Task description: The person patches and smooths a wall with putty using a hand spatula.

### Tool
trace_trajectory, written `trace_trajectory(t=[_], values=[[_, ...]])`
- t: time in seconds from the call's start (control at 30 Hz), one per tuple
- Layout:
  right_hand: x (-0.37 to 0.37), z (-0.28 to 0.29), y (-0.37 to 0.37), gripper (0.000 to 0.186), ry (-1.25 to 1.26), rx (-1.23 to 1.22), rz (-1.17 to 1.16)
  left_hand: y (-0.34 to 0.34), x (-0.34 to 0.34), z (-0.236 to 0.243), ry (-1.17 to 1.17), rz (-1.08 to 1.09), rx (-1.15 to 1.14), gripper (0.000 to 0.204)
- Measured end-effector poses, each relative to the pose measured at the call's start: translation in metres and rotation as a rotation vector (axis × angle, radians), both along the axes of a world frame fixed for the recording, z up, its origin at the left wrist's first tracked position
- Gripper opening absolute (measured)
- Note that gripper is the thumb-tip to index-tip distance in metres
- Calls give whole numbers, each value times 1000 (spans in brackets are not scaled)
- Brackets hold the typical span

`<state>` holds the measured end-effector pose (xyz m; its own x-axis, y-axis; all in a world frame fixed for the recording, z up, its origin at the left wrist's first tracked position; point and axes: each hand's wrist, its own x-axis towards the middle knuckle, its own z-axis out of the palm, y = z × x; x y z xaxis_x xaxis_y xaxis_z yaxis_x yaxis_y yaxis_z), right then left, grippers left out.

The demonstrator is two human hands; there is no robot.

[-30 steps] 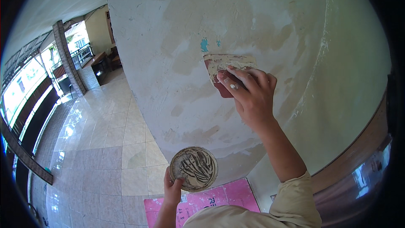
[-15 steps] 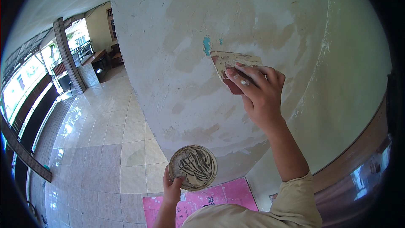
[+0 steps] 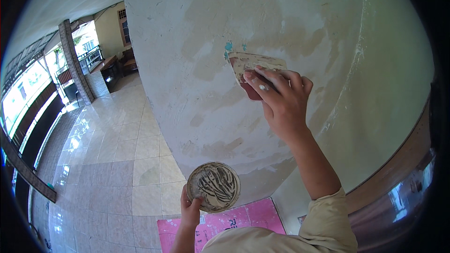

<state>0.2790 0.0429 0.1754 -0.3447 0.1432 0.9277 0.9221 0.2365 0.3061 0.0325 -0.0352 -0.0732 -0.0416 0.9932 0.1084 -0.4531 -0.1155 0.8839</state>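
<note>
My right hand (image 3: 286, 98) grips a reddish-brown putty scraper (image 3: 251, 89) whose wide edge, smeared with cream filler, lies against the patchy wall (image 3: 211, 84). Just off the scraper's upper left corner show small turquoise spots (image 3: 228, 47) on the wall, partly smeared over. Low in front of my body, my left hand (image 3: 189, 208) holds a round shallow container (image 3: 214, 187) by its rim, thumb over the edge. Streaked pale filler coats its dark inside. White filler also sticks to a finger of my right hand.
A pink sheet (image 3: 243, 215) lies on the floor at the wall's foot. Tiled floor (image 3: 112, 159) stretches away on the left, past a pillar (image 3: 77, 61) and a counter (image 3: 107, 63). The wall meets a paler wall (image 3: 389, 65) at a corner on the right.
The scraper and my right hand have shifted slightly left and up along the wall. Less of the larger turquoise spot shows now, broken up by filler. The container has stayed nearly in place.
</note>
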Motion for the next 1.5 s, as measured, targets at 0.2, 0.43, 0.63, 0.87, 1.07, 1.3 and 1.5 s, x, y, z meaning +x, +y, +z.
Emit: trace_trajectory(t=[0.2,0.43,0.63,0.87,1.07,1.3,1.5], values=[[9,-6,-2,43,-21,-42,-37,-1,2,7,-3,-12,5,47],[17,20,-4,37,81,-102,184,-1,0,10,11,-20,18,48],[21,35,13,15,476,-431,486,0,-2,4,17,-21,16,48],[60,32,45,32,721,-401,841,-3,1,3,-1,12,22,47],[41,32,41,36,507,-514,640,-1,1,3,12,-1,-3,46],[55,40,34,31,674,-367,725,-3,0,8,-23,-8,-9,46],[35,45,45,29,502,-386,465,0,0,5,12,-23,-33,48]])
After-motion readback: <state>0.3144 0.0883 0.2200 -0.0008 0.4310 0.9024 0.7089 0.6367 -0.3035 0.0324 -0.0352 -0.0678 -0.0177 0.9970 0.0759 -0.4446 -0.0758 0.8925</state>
